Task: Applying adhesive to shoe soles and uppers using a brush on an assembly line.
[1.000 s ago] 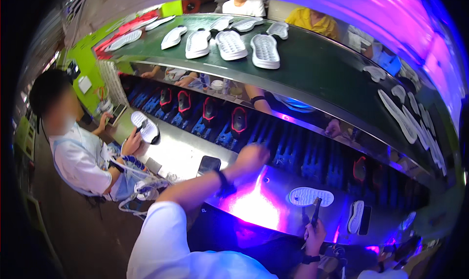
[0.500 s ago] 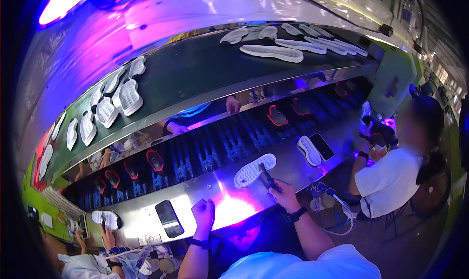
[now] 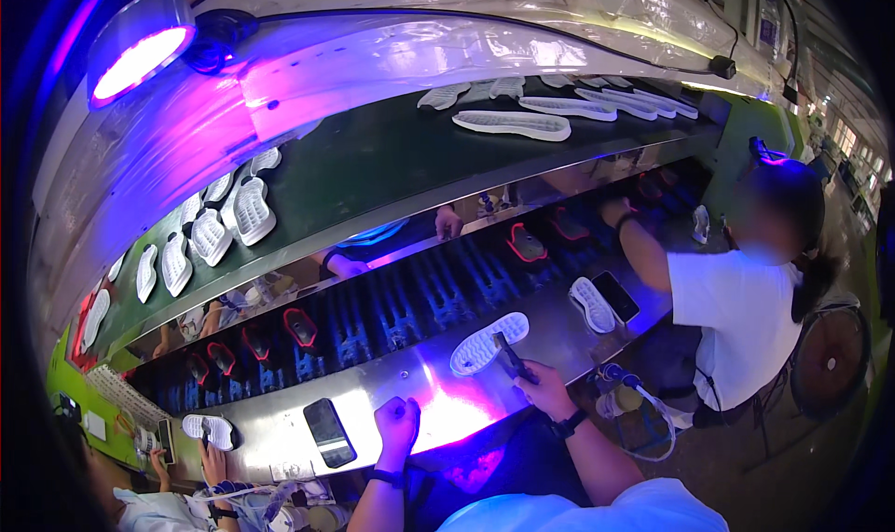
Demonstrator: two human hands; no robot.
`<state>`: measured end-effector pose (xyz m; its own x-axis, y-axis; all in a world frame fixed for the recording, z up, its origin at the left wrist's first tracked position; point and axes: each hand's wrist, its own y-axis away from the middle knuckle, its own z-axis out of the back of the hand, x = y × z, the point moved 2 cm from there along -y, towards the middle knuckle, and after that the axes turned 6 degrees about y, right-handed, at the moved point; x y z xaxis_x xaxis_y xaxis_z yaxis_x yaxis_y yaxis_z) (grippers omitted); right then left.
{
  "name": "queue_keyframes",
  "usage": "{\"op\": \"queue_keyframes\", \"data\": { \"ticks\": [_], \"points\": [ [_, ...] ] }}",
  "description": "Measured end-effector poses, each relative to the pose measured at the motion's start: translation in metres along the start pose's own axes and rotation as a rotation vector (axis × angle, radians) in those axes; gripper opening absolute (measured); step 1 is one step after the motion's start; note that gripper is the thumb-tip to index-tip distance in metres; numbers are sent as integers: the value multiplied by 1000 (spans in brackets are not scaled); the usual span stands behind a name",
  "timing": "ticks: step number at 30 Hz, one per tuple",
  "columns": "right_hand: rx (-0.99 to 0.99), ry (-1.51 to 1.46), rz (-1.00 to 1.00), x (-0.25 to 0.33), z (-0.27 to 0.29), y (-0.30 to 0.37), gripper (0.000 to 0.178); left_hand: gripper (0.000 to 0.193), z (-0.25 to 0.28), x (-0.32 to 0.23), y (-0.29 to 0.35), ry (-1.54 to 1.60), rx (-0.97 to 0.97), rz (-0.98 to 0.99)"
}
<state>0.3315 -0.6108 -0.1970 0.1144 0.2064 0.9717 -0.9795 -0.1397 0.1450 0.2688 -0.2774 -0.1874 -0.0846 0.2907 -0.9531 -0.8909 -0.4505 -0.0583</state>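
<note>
My left hand (image 3: 398, 425) is a closed fist resting at the near edge of the metal worktop, in the bright purple light. Whatever its fingers hold, if anything, is hidden. My right hand (image 3: 548, 388) is closed round a dark, slim hand tool (image 3: 510, 355) whose exact kind I cannot make out. The tool's far end overlaps the right side of a white shoe sole (image 3: 485, 347), which lies flat on the worktop with its ridged face up. I cannot tell whether the tool touches the sole.
Dark shoe uppers edged in red (image 3: 528, 242) sit on a blue-black slatted conveyor (image 3: 419, 290). White soles line the green upper belt (image 3: 364, 131). A phone (image 3: 329, 432) lies left of me; another phone (image 3: 615, 296) and sole (image 3: 592, 305) lie right. Co-workers (image 3: 732, 317) flank me.
The view has tilted slightly, bringing more of the lamp in at upper left. The co-worker on the right now stretches an arm over the conveyor. My hands keep nearly the same places.
</note>
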Motion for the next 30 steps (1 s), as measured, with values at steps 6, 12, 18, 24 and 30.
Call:
{"op": "queue_keyframes", "data": {
  "ticks": [6, 12, 18, 24, 30],
  "points": [
    [5, -49, -14, 0, 4, -2, 38, 38, -5, 6, 0, 43, 25, 32],
    [-10, -54, 0, -2, 9, -2, 37, 37, -9, -6, 2, -25, 16, 16],
    [-12, -46, 4, -6, 15, -3, 37, 39, -15, -26, 4, -56, 3, -24],
    [-6, -71, 2, -6, 19, -4, 38, 40, -20, -32, 6, -45, 4, 19],
    [6, -57, -3, -5, 25, -6, 38, 41, -25, -23, 5, -37, 8, 17]
  ]
}}
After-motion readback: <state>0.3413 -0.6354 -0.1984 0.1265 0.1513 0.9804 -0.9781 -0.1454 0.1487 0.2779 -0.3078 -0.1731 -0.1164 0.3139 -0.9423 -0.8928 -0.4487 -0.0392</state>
